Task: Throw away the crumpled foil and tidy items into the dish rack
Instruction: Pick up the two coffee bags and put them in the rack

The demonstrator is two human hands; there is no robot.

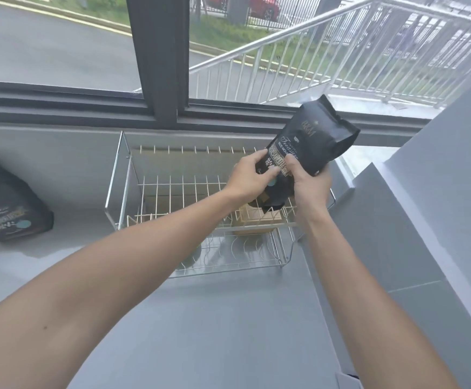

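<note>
At the left edge of the frame a second black coffee bag (10, 209) lies flat on the grey counter (200, 318). In the centre stands the wire dish rack (122, 175), with a brown box (256, 220) in its right end. Right of centre, the left hand (252, 178) and right hand (310, 186) both clasp a black coffee bag (315, 144) tilted above the rack's right end, fingers wrapped around its lower part.

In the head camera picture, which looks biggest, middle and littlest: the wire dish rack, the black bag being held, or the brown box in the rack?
1. Dish rack
2. Held black bag
3. Brown box, partly hidden behind the bag, so its full size is unsure.
</note>
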